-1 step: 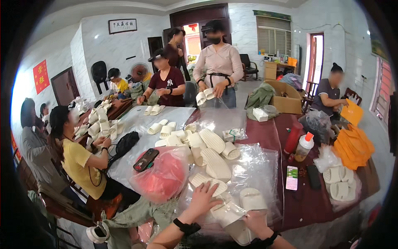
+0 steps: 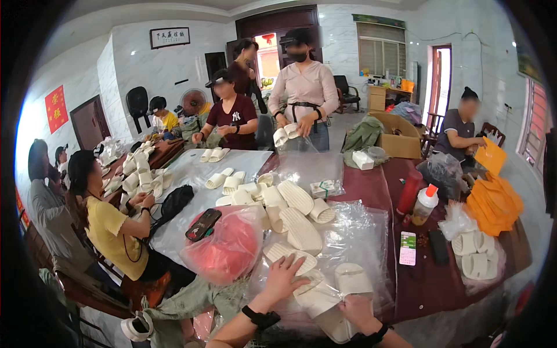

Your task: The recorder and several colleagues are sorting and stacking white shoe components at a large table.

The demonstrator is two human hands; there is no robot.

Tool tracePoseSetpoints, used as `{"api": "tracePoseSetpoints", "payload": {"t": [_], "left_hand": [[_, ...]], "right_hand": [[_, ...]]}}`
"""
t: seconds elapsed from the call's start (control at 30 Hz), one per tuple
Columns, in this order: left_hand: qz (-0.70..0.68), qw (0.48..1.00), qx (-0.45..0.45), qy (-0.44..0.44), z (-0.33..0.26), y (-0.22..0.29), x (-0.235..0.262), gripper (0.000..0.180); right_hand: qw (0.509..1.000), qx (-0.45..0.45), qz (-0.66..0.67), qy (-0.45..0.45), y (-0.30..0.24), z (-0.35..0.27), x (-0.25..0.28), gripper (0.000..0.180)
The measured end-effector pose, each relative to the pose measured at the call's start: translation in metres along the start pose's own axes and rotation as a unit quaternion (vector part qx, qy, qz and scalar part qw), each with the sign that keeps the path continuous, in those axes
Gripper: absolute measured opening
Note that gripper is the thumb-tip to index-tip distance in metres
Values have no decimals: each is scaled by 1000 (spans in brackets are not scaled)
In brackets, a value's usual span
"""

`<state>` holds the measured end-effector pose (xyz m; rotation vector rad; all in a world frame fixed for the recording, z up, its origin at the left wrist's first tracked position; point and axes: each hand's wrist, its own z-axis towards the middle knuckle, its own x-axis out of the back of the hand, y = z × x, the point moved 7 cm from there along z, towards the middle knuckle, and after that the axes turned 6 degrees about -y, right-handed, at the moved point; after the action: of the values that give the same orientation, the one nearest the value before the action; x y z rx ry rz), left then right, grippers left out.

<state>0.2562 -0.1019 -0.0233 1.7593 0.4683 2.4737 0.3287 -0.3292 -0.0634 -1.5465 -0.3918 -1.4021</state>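
Note:
Cream slippers lie in front of me on see-through plastic bags. My left hand [image 2: 284, 278] is open, its fingers spread over a ribbed slipper [image 2: 290, 255] and the edge of another beside it. My right hand [image 2: 358, 310] is closed at the side of a near slipper [image 2: 333, 323], by its strap; the fingertips are partly hidden. Just beyond that hand, a slipper [image 2: 351, 278] points away from me. A pile of slippers [image 2: 299, 211] lies farther up the table. Flat plastic bags [image 2: 368, 232] spread out to the right of the pile.
Left of my hands sits a red bundle [image 2: 223, 246] in plastic, a black device [image 2: 204, 224] on top. To the right are a phone [image 2: 408, 249], a bottle [image 2: 425, 206], a red flask [image 2: 409, 191] and bagged slippers [image 2: 476, 255]. Several people work around the tables; one across holds slippers [image 2: 285, 134].

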Motion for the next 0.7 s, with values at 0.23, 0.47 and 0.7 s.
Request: {"api": "tracePoseSetpoints", "payload": {"t": [0.23, 0.47, 0.7], "left_hand": [[-25, 993, -33, -106, 17, -16, 24, 79], [-20, 983, -74, -168, 43, -25, 25, 58], [35, 994, -9, -104, 91, -34, 28, 42]], "right_hand": [[1000, 14, -25, -4, 8, 0, -14, 30], [999, -37, -3, -8, 11, -3, -3, 29], [999, -22, -24, 12, 6, -3, -7, 26]]}}
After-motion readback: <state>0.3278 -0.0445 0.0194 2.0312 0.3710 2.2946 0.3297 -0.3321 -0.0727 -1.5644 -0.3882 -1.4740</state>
